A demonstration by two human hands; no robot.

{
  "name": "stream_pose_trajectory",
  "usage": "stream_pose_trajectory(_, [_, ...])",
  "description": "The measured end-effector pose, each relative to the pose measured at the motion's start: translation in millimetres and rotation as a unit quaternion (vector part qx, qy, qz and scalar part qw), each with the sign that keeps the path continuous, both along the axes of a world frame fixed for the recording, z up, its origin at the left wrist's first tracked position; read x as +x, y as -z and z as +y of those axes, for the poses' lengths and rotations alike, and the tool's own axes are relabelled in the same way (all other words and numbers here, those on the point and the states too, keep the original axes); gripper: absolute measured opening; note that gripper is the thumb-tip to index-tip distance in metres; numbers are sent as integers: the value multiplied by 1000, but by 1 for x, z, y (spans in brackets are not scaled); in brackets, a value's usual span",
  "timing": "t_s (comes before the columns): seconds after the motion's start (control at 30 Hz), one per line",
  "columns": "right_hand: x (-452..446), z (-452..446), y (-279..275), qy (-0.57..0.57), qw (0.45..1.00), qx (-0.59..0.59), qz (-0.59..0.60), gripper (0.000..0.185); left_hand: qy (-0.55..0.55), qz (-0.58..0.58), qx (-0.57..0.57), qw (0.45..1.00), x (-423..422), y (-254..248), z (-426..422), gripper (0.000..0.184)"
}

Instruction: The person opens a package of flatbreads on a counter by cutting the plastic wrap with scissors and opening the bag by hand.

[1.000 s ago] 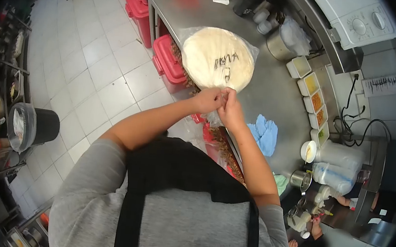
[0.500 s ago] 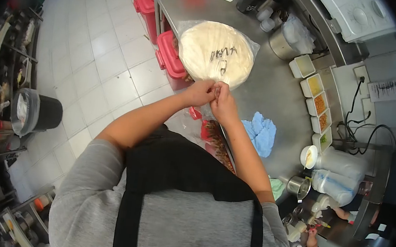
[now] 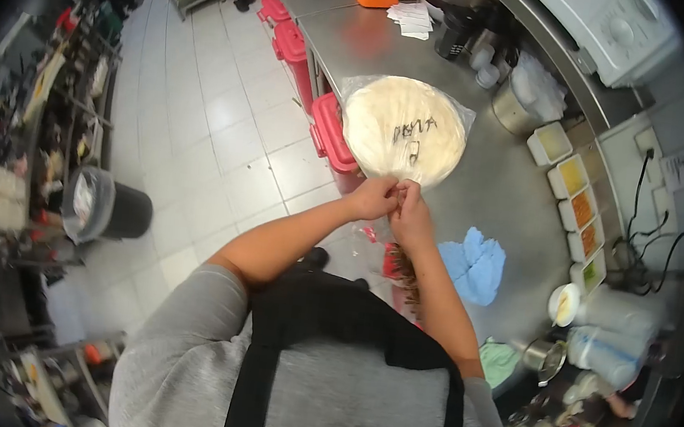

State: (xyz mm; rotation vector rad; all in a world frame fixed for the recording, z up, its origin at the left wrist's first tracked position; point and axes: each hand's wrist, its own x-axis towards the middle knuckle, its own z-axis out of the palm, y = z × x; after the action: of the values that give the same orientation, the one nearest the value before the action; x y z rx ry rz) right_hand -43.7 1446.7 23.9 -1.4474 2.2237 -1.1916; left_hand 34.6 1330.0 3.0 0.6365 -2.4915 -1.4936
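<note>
Head camera: I see the left hand (image 3: 373,199) and right hand (image 3: 413,220) together, fingertips pinched tight on a clear bag (image 3: 465,120) around a pale disc (image 3: 385,122).

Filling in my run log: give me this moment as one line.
bag: on counter | left hand: pinching bag's near end | right hand: same, beside left | blue cloth: on counter
</note>
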Motion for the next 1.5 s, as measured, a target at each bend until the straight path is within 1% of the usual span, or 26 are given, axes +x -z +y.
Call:
stream_pose_trajectory(0.07, [-6,5,2,-18,999,-2,30,36,-9,10,23,1000,-4,12,3,22])
stream_pose_trajectory(0.13, [-2,3,2,-17,999,-22,45,35,-19,6,17,1000,-3,15,2,23])
stream_pose_trajectory(0.17, [1,3,1,-11,999,-19,38,35,-2,-1,-12,1000,-4,9,3,23])
stream_pose_trajectory(0.27, [-1,8,-4,1,999,-24,24,34,-8,41,-34,999,-3,1,9,22])
stream_pose_trajectory(0.4, [-1,6,6,-13,998,-61,16,30,-3,10,-11,1000,0,5,6,22])
stream_pose_trajectory(0.47, [-3,9,6,-31,997,-68,-2,29,-19,0,-12,1000,0,5,7,22])
stream_pose_trajectory(0.6, [-8,12,-5,-66,997,-39,24,30,-67,1,15,998,1,-3,20,21])
stream_pose_trajectory(0.7, [-11,13,-2,-87,994,-47,36,31,-78,6,7,997,0,7,20,21])
stream_pose_trajectory(0.83, [-11,16,3,-83,994,-72,28,32,-66,-12,-62,996,0,2,17,21])
stream_pose_trajectory(0.9, [-13,17,10,-86,991,-94,38,36,-31,-21,-56,998,0,-3,15,20])
stream_pose_trajectory(0.93, [-14,18,12,-80,993,-86,2,37,-19,-24,-52,998,2,-3,12,20])
stream_pose_trajectory(0.97, [-15,19,10,-78,994,-75,-32,38,-1,-16,-20,1000,5,-1,7,15])
stream_pose_trajectory(1.0, [-17,19,6,-79,993,-61,-61,38,2,7,30,1000,8,0,5,13])
stream_pose_trajectory(1.07, [-21,19,12,-85,990,-75,-89,39,-3,70,137,988,13,2,11,14])
stream_pose_trajectory(1.1, [-23,18,12,-92,989,-74,-94,38,-17,84,137,987,14,-2,17,17])
stream_pose_trajectory(1.2, [-31,18,14,-108,985,-70,-114,38,-37,71,114,990,16,-4,24,16])
stream_pose_trajectory(1.23, [-30,17,14,-107,983,-77,-128,38,-42,96,125,987,16,-5,26,14])
stream_pose_trajectory(1.33, [-24,16,17,-78,982,-90,-145,37,-51,72,81,993,16,-3,27,16])
stream_pose_trajectory(1.37, [-26,14,18,-69,980,-100,-160,36,-54,80,77,992,15,5,24,17])
stream_pose_trajectory(1.4, [-28,13,20,-58,976,-110,-178,35,-73,61,62,994,15,-2,27,15])
stream_pose_trajectory(1.47, [-27,14,30,-41,971,-119,-205,32,-92,67,117,987,13,9,24,13])
stream_pose_trajectory(1.5, [-30,17,27,-39,971,-115,-207,30,-91,53,105,989,15,10,20,12])
